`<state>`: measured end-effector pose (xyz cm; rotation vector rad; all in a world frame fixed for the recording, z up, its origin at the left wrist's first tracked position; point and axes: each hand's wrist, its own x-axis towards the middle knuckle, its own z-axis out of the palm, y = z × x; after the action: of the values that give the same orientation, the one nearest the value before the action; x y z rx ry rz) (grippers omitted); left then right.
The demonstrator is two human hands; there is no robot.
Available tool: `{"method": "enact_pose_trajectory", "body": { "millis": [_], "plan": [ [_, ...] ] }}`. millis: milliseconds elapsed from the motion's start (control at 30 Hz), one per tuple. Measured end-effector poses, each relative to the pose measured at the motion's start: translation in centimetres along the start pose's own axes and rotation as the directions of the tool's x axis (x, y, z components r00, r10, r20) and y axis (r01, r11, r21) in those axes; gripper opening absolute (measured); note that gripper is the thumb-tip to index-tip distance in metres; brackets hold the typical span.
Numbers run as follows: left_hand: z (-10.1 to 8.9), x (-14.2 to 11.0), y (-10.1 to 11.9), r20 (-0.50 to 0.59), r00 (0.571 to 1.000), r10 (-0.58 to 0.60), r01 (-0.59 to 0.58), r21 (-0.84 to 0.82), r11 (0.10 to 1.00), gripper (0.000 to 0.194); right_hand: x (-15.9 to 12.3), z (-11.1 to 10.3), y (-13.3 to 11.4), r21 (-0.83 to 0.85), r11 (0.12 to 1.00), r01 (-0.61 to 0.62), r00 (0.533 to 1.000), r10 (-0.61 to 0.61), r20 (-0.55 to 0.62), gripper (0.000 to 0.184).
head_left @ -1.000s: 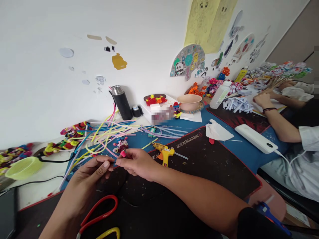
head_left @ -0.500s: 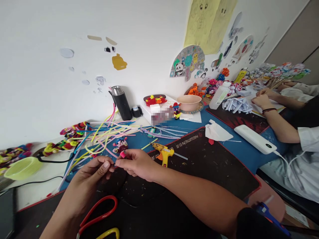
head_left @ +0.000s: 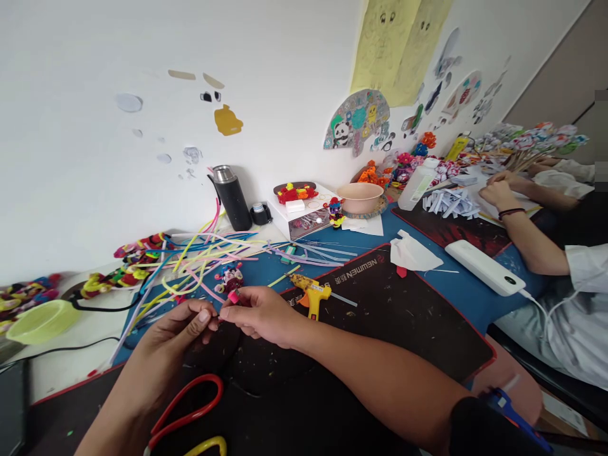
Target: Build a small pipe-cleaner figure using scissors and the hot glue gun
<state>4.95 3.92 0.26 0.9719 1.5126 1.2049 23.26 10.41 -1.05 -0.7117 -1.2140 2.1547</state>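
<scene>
My left hand [head_left: 183, 332] is closed in a pinch, its thumb and fingertips meeting my right hand's fingertips. Whatever thin bit lies between them is too small to make out. My right hand [head_left: 263, 316] is closed too, with a small bright pink piece [head_left: 233, 296] showing at its curled index finger. Just beyond the fingers sits a small multicoloured fuzzy figure [head_left: 232, 276]. To the right of my right hand lies a yellow glue gun [head_left: 313, 296] with a clear glue stick in its back. Below my left hand, scissors with red and yellow handles [head_left: 209, 383] rest on the black mat.
Loose pipe cleaners [head_left: 199, 253] spread across the left of the table. A black thermos [head_left: 232, 199] stands against the wall, with a pink bowl [head_left: 361, 196] farther right. A white power bank [head_left: 485, 266] lies near a person's forearm [head_left: 536, 237] on the right.
Both hands stay almost in place, fingertips still together, with only a tiny shift. The camera view has moved very slightly.
</scene>
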Motion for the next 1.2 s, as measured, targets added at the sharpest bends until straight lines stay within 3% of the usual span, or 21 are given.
{"method": "enact_pose_trajectory", "body": {
  "millis": [567, 867, 1200],
  "plan": [
    [0.0, -0.3, 0.7, -0.052, 0.999, 0.006, -0.009, -0.061, 0.998, 0.06, 0.0, 0.1, -0.3, -0.008, 1.0, 0.001, 1.0, -0.001, -0.019, 0.03],
    [-0.1, -0.2, 0.7, -0.006, 1.0, 0.031, -0.031, -0.016, 0.999, 0.057, -0.2, 0.3, -0.5, -0.019, 1.0, -0.015, 0.999, 0.015, -0.03, 0.034],
    [-0.9, 0.3, -0.3, 0.009, 1.0, 0.016, -0.016, -0.005, 1.0, 0.052, 0.2, -0.4, 1.0, -0.16, 0.986, 0.048, 0.999, -0.05, -0.005, 0.043]
  ]
}}
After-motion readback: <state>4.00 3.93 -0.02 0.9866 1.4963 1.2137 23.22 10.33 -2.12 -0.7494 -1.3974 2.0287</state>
